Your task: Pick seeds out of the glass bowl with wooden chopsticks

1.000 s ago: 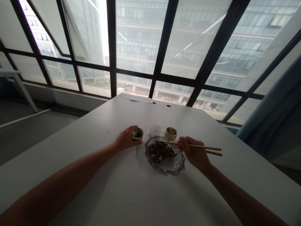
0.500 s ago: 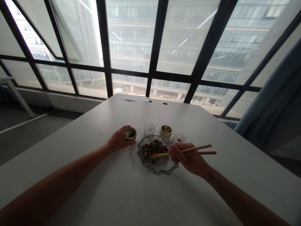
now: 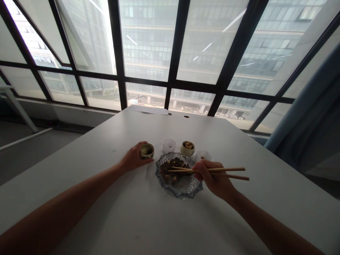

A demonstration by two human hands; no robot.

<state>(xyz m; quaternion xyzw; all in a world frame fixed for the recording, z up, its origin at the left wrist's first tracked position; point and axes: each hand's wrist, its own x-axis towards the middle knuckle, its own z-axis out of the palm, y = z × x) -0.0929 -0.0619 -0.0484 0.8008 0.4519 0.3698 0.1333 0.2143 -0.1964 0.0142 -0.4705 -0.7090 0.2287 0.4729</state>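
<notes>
A scalloped glass dish (image 3: pixel 183 187) holds a pile of dark mixed bits (image 3: pixel 175 166) on the white table (image 3: pixel 148 219). My right hand (image 3: pixel 215 179) is closed on a pair of wooden chopsticks (image 3: pixel 225 171), whose tips reach left into the pile. My left hand (image 3: pixel 132 159) curls round a small dark cup (image 3: pixel 146 151) left of the dish. Behind the dish stand a small white cup (image 3: pixel 169 145), a small bowl of pale pieces (image 3: pixel 187 148) and another white cup (image 3: pixel 204 155) partly hidden by my right hand.
Papers (image 3: pixel 148 110) lie at the table's far edge beside a dark cable hole (image 3: pixel 186 116). Tall black-framed windows (image 3: pixel 172 63) stand behind the table. A blue curtain (image 3: pixel 310 120) hangs at the right. Grey floor (image 3: pixel 32 148) lies to the left.
The view shifted a little. My right hand has moved the chopsticks about over the dish, their tips now lying further left in the pile. My left hand stays on the dark cup.
</notes>
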